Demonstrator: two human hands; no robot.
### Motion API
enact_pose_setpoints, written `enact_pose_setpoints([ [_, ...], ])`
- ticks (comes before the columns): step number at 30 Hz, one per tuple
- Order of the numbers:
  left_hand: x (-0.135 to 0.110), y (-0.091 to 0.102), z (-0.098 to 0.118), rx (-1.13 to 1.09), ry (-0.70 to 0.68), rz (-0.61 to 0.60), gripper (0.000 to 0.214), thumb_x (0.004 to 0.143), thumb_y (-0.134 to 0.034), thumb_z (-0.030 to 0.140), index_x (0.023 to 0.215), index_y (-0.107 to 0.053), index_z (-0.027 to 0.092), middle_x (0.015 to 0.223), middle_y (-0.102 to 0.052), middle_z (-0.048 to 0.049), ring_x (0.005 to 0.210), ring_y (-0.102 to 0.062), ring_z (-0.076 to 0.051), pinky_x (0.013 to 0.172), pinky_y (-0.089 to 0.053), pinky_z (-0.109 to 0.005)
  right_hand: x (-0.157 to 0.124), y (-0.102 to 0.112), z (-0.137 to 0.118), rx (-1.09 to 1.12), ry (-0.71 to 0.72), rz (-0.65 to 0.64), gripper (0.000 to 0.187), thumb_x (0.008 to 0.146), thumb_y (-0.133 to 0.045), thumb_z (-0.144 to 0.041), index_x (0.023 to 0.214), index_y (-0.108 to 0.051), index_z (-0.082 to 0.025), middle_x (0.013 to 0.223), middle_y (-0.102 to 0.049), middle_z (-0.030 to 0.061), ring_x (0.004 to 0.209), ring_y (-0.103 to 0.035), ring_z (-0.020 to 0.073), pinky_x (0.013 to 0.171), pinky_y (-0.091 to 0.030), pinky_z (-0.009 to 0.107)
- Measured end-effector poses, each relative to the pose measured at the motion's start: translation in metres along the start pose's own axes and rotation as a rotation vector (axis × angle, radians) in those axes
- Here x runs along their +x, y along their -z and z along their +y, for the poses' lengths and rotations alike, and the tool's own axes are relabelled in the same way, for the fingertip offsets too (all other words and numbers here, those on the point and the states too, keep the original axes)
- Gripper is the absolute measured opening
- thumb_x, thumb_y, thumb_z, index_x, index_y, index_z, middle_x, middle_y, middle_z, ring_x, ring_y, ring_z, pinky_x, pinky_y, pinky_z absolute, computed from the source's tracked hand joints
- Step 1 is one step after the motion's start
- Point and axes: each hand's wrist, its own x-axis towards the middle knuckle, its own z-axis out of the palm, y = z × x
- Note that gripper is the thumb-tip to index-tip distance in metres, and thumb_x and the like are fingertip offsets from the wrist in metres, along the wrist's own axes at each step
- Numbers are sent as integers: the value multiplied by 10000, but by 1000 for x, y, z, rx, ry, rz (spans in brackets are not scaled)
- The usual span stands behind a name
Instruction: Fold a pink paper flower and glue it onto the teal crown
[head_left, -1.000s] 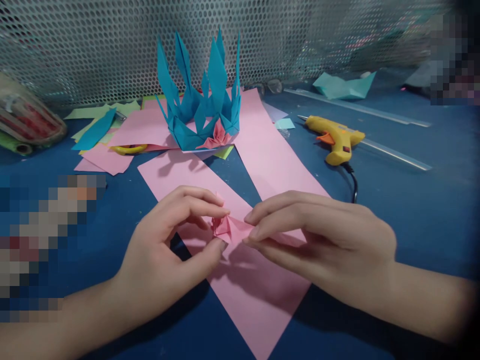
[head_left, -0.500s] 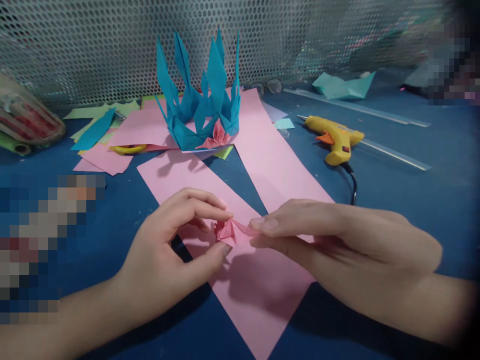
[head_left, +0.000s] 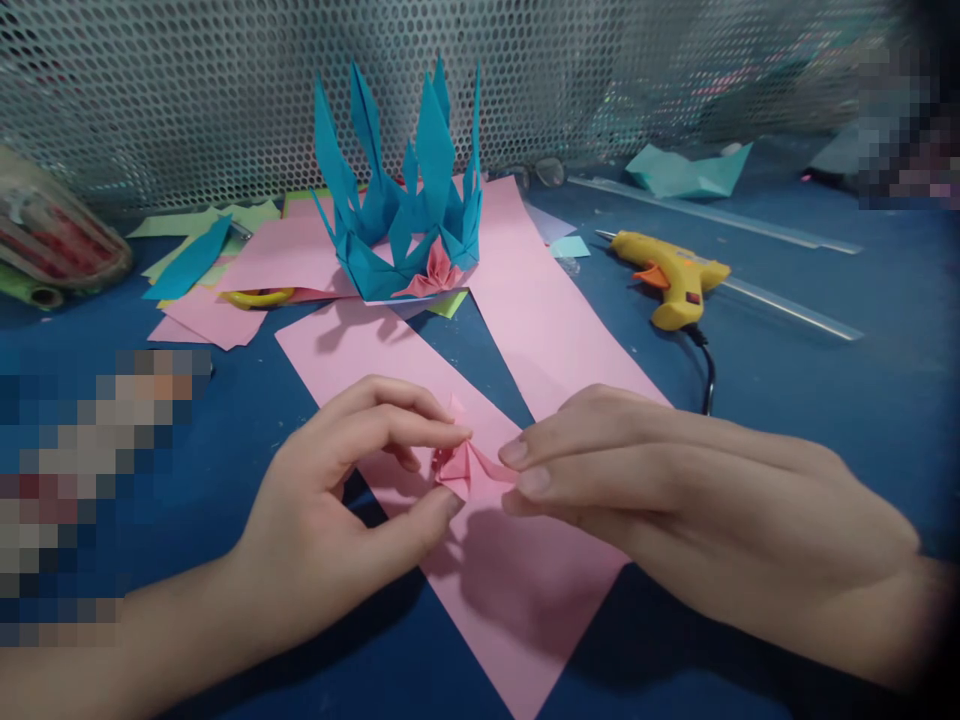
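Between my two hands is a small folded pink paper flower (head_left: 457,468), held over a pink paper sheet (head_left: 525,590). My left hand (head_left: 345,490) grips its left side between thumb and fingers. The fingertips of my right hand (head_left: 637,490) pinch a pointed petal on its right side, partly hiding the tip. Beyond the hands stands a blue folded paper crown (head_left: 405,230) with tall points. A similar pink paper flower (head_left: 435,272) sits on the crown's front.
A yellow glue gun (head_left: 675,275) lies at the right, its black cord running toward my right hand. Clear sticks (head_left: 787,308) lie near it. Paper scraps (head_left: 214,315), a blue paper piece (head_left: 191,262) and a yellow handle (head_left: 259,298) are at left. A perforated metal panel (head_left: 225,100) stands behind.
My right hand has rolled slightly, with its fingers shifted on the petal. The flower has moved a little to the right. My left hand has barely moved.
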Motion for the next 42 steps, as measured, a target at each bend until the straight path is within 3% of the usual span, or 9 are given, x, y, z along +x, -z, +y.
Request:
enact_pose_setpoints([
  [12, 1, -1, 1, 16, -50, 16, 286, 715, -657, 56, 899, -664, 276, 950, -649, 50, 900, -642, -95, 792, -527, -178, 5, -2, -1, -54, -2, 47, 123, 823, -706, -60, 904, -683, -149, 935, -768, 51, 883, -717, 70, 865, -532, 65],
  [21, 1, -2, 0, 15, -64, 11, 281, 729, -675, 79, 930, -679, 275, 970, -648, 35, 909, -645, -105, 805, -535, -190, 3, -5, -3, -23, -40, 34, 155, 828, -682, -41, 909, -666, -173, 920, -768, 33, 892, -720, 90, 843, -564, 113],
  [27, 3, -2, 0, 7, -66, 24, 254, 726, -673, 81, 900, -684, 266, 938, -648, 36, 877, -651, -98, 794, -543, -186, 2, -5, -2, -14, -73, 61, 153, 838, -663, -46, 882, -643, -191, 822, -762, 2, 786, -724, 73, 725, -573, 96],
  [32, 3, -3, 2, 11, -78, 20, 250, 726, -678, 74, 901, -683, 252, 934, -645, 31, 868, -651, -95, 784, -539, -180, 1, -13, -2, 86, -127, 144, 234, 838, -621, -12, 911, -582, -231, 807, -747, -9, 752, -730, 119, 670, -606, 203],
  [37, 2, -3, 1, 29, -86, 23, 263, 720, -682, 72, 906, -690, 258, 939, -648, 31, 863, -650, -104, 787, -541, -196, 2, -7, 0, 114, -53, 27, 243, 846, -615, 3, 955, -611, -214, 881, -754, 20, 857, -726, 126, 771, -603, 201],
  [42, 1, -2, 0, 38, -61, 30, 236, 746, -677, 100, 916, -683, 263, 959, -641, 43, 897, -640, -85, 826, -516, -164, 6, 2, 4, -22, 19, -21, 170, 854, -646, -21, 964, -681, -146, 988, -762, 38, 963, -698, 58, 911, -488, 54],
])
